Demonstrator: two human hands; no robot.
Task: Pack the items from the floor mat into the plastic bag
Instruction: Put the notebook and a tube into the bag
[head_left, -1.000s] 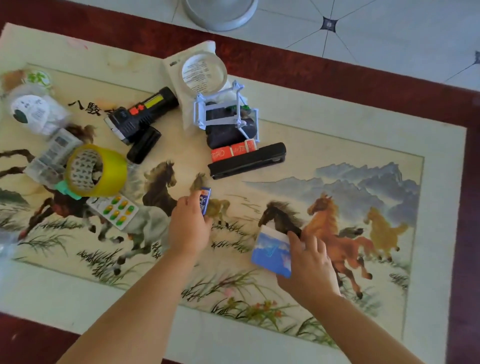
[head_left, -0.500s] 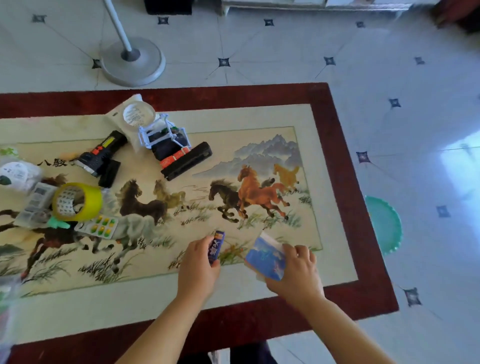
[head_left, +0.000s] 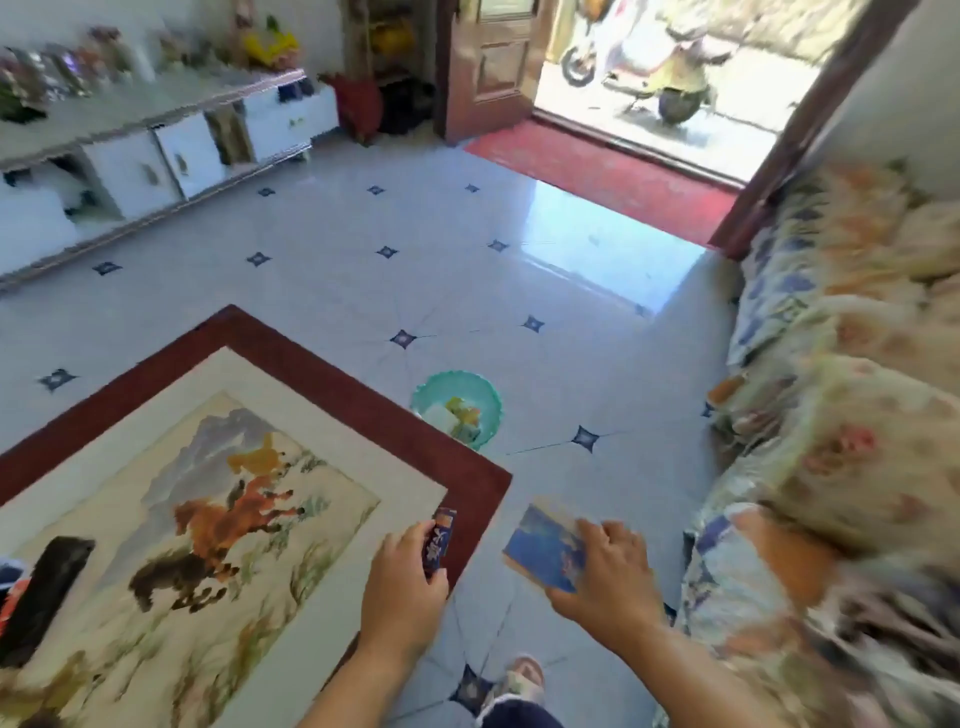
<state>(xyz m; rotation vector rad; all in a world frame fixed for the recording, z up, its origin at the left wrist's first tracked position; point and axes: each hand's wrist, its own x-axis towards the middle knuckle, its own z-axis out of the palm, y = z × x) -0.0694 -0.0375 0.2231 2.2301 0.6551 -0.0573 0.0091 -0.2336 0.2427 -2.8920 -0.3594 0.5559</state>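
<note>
Pale tiled floor (head_left: 322, 291) with small dark diamonds runs to an open doorway (head_left: 670, 78) at one o'clock. A low white cabinet (head_left: 171, 150) stands at ten o'clock and a flowered sofa (head_left: 852, 395) at three. The floor mat (head_left: 171, 499) with its painted horses lies at eight o'clock. A black stapler-like bar (head_left: 47, 587) rests on the mat near the frame's left edge. A teal basin (head_left: 470, 387) sits on the tiles just off the mat's far edge, at twelve o'clock from my hands.

My left hand (head_left: 402, 587) hovers above the mat's near corner, its fingers curled round a small dark-blue packet (head_left: 440, 538) held upright. My right hand (head_left: 608, 577), at three o'clock from the left and apart from it, pinches a flat blue card pack (head_left: 543, 551) above bare tiles.
</note>
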